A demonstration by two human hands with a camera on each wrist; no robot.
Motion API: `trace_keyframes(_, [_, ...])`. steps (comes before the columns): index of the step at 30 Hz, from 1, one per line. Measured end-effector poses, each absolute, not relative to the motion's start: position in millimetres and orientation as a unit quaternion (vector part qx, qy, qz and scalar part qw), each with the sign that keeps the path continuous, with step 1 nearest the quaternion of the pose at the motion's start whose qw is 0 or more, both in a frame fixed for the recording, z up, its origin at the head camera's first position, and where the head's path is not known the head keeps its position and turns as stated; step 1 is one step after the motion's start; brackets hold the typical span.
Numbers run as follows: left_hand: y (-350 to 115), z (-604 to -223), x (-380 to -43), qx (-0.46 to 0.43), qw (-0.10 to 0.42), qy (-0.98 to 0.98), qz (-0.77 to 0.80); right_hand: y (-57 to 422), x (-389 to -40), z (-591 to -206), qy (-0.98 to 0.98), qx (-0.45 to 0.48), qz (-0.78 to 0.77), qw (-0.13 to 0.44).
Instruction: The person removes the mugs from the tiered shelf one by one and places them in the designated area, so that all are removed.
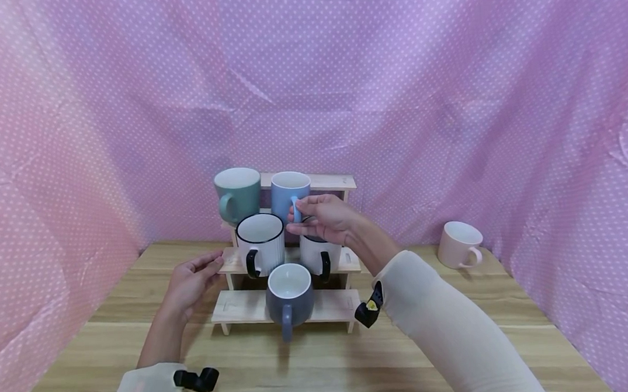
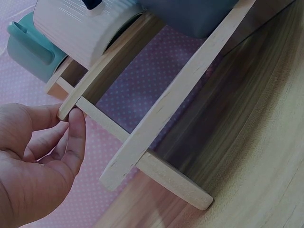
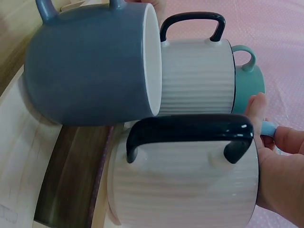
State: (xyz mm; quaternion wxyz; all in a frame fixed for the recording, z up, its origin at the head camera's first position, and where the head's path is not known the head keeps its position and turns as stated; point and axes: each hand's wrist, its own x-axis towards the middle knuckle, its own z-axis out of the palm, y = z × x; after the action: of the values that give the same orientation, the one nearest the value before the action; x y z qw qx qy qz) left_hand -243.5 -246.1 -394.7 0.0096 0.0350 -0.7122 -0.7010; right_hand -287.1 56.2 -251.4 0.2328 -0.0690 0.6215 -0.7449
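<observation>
Cream cloth sleeves (image 1: pixel 446 325); stepped pale-wood rack (image 1: pixel 240 305).
Left hand (image 1: pixel 191 283) pinches rack edge, likely steadying; right hand (image 1: pixel 332 217) grips light-blue cylindrical ceramic mug (image 1: pixel 282 201) by handle (image 3: pixel 269 128), upper rear, likely for control.

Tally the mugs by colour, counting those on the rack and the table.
Green mug: 1
Light blue mug: 1
White mugs with black handles: 2
Dark grey mug: 1
Pale pink mug: 1
Total: 6
</observation>
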Motion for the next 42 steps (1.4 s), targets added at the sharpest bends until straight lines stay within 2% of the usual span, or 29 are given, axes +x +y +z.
trace_keyframes(22, [-246.8, -397.0, -246.1, 0.03, 0.01, -0.724, -0.689, 78.1, -288.8, -234.2, 0.634, -0.133, -0.748, 0.145])
trace_keyframes(42, [-246.8, -397.0, -246.9, 0.03, 0.006, -0.716, -0.698, 162.1, -286.0, -216.5, 0.645, -0.104, -0.75, 0.101])
